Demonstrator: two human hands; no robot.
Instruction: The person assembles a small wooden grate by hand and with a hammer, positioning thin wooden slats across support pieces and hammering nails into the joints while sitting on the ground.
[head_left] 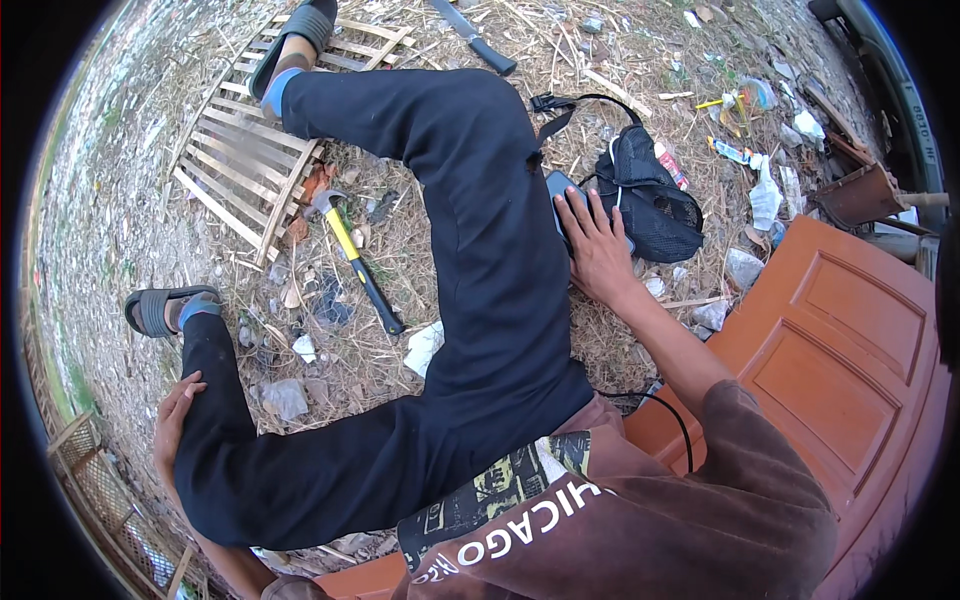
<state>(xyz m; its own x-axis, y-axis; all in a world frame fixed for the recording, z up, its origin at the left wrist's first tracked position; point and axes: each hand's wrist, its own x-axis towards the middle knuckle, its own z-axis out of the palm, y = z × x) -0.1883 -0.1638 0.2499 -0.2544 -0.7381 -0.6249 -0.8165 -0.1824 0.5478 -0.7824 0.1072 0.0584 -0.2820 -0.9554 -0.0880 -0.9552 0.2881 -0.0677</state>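
Observation:
I sit on an orange-brown door panel [840,350] laid on the ground, legs in dark trousers stretched out. My right hand [597,248] lies flat with spread fingers on a dark phone-like device [562,190] beside my right thigh. Next to it sits a black mesh bag [650,200] with a cable. My left hand [172,420] rests with loose fingers against my left knee, holding nothing. A hammer [358,262] with a yellow and black handle lies on the straw between my legs.
A wooden slat lattice [240,160] lies under my right foot. A long knife [475,38] lies at the top. Litter, wrappers and dry straw cover the ground. A rusty metal piece [862,195] and a wire cage [100,490] stand at the sides.

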